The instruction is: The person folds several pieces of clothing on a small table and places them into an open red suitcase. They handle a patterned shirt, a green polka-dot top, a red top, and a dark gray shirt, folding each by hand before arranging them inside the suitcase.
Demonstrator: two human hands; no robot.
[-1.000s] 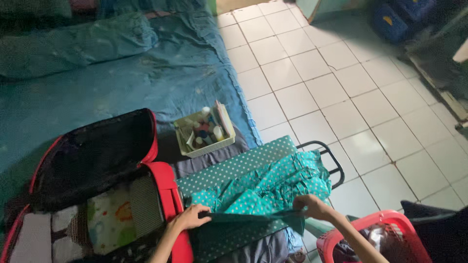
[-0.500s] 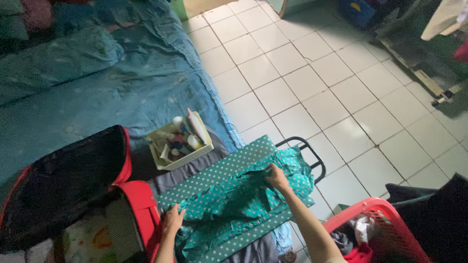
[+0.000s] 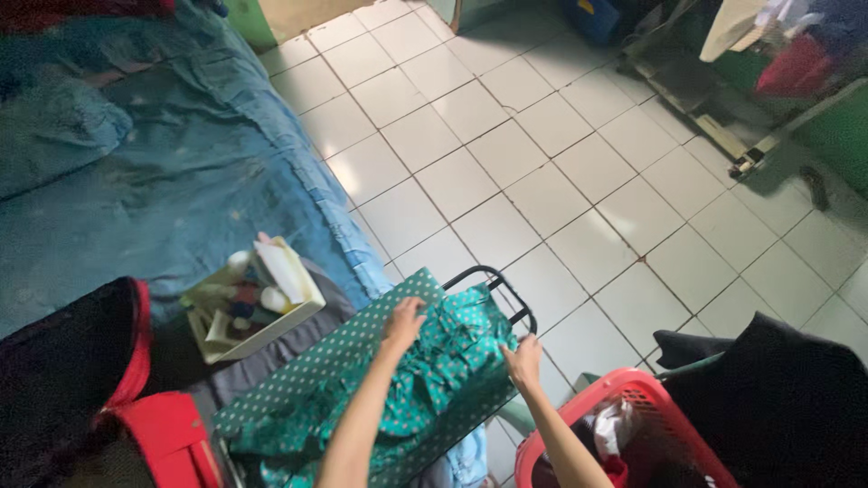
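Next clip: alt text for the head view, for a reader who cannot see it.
Both hands, left hand and right hand, grip the far end of a teal polka-dot garment on a dotted board. A red laundry basket sits right, a toiletry tray left.

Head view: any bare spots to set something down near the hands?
Free: white tiled floor beyond the board's black frame; blue bedspread above the toiletries tray. Crowded: polka-dot cloth under left hand and right hand, red basket, red suitcase.

A home bedroom: blue-sheeted mattress point(image 3: 163, 172) on the white tiled floor point(image 3: 542, 172), red laundry basket point(image 3: 624, 425) nearby.
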